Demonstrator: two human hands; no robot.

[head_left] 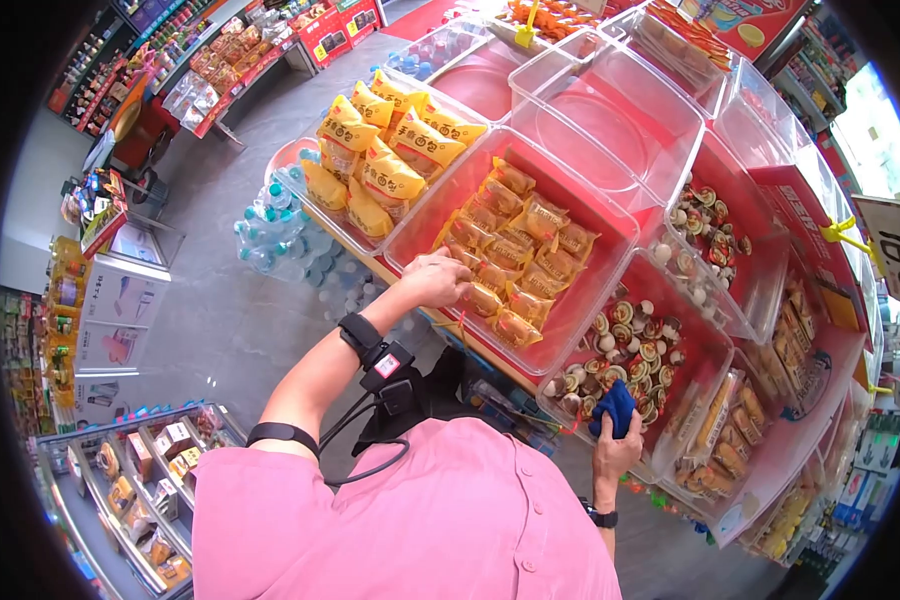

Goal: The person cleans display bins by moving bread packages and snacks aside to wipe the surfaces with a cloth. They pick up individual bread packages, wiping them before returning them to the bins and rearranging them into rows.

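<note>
My left hand point(437, 279) is over the near-left edge of a clear plastic bin point(610, 232), with its fingers curled together beside the nearest packets. What those fingers hold, if anything, is hidden. Rows of small wrapped cakes point(510, 250) in yellow-orange film lie inside this bin on a red base. On the right, my right hand point(615, 452) grips a bunched dark blue cloth point(618, 403). The cloth is at the near edge of another bin point(715, 375) that holds many small round wrapped sweets point(625, 345).
Left of the cakes stands a bin of yellow bread bags point(385, 150). Clear bins point(610, 120) line the back of the display, with long packaged pastries point(735, 440) at the right. Bottled water point(280, 230) stands on the floor, and a divided case point(135, 490) is at lower left.
</note>
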